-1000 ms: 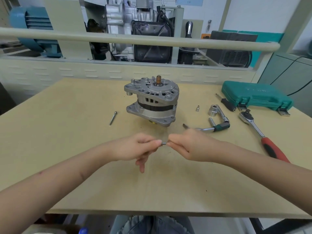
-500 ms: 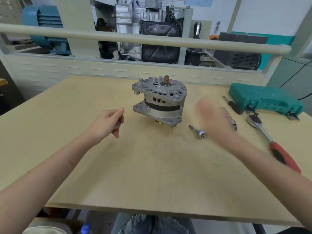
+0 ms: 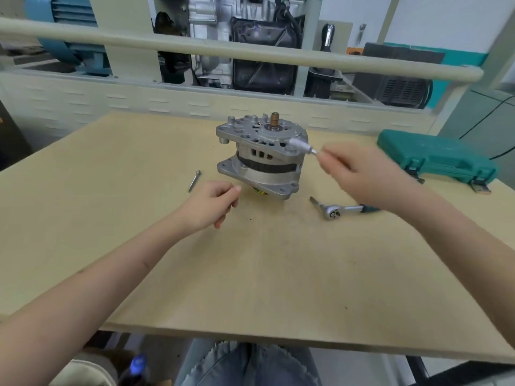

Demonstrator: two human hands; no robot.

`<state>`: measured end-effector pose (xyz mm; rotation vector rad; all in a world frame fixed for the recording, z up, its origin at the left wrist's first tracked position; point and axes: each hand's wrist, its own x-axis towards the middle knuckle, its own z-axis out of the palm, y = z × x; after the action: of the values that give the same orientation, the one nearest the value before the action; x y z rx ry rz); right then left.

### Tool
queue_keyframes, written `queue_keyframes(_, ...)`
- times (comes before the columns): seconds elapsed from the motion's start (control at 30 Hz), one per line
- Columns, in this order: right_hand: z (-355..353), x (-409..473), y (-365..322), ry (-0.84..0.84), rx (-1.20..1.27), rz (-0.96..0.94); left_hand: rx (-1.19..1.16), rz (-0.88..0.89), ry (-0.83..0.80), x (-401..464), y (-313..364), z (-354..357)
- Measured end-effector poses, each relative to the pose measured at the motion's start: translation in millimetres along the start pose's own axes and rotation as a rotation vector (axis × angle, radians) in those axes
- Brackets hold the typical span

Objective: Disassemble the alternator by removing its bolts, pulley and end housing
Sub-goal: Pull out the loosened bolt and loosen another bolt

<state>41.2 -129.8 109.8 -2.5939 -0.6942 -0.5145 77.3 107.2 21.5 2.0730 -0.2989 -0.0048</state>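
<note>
The grey alternator (image 3: 260,158) stands upright on the wooden table (image 3: 250,274), its copper-coloured shaft (image 3: 274,119) pointing up. My right hand (image 3: 359,171) grips a silver socket driver (image 3: 302,146) whose socket end sits on a bolt at the right rim of the upper housing. My left hand (image 3: 211,203) hovers loosely curled just left of the alternator's base and holds nothing. A removed long bolt (image 3: 194,180) lies on the table to the left.
A small ratchet (image 3: 337,210) lies right of the alternator, partly under my right forearm. A teal tool case (image 3: 437,160) sits shut at the far right. A beige rail and machinery stand behind the table.
Both hands parted from pinching a small part together. My right hand swung right, took the socket driver and brought it to the housing bolt. My left hand moved left.
</note>
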Motion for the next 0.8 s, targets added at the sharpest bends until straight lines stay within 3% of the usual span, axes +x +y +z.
queue_keyframes(0.03,-4.7,5.7,2.9,0.217,0.184,-0.01,-0.005,0.008,0.015,0.8,1.7,1.5)
queue_keyframes(0.07,0.4,4.2,3.6,0.264,0.314,0.019,-0.01,0.015,0.039,1.7,3.2,2.3)
queue_keyframes(0.1,16.1,-2.0,5.9,0.185,0.283,0.054,0.0,0.033,0.063,1.2,4.3,4.0)
queue_keyframes(0.17,74.1,-31.2,11.8,-0.378,-0.197,0.06,0.089,0.13,0.066,-3.6,4.5,10.6)
queue_keyframes(0.2,91.2,-39.3,16.8,-0.544,-0.353,0.036,0.168,0.208,0.021,-6.7,2.8,15.4)
queue_keyframes(0.23,97.4,-40.6,22.6,-0.585,-0.385,0.001,0.258,0.294,-0.037,-9.8,1.0,22.6)
queue_keyframes(0.33,93.4,-42.2,31.7,-0.481,-0.283,0.034,0.562,0.433,-0.249,-15.0,-6.7,53.4)
queue_keyframes(0.43,96.4,-45.8,35.7,-0.383,-0.145,-0.029,0.701,0.466,-0.221,-13.2,-1.3,74.3)
queue_keyframes(0.53,96.8,-50.0,31.3,-0.3,-0.055,-0.019,0.648,0.464,-0.218,-9.3,3.1,71.8)
queue_keyframes(0.7,95.4,-58.5,28.7,-0.273,-0.184,-0.119,0.618,0.477,-0.374,-17.9,9.0,58.4)
queue_keyframes(0.8,83.6,-61.7,18.4,-0.241,-0.167,-0.247,0.32,0.269,-0.557,-19.8,18.3,47.2)
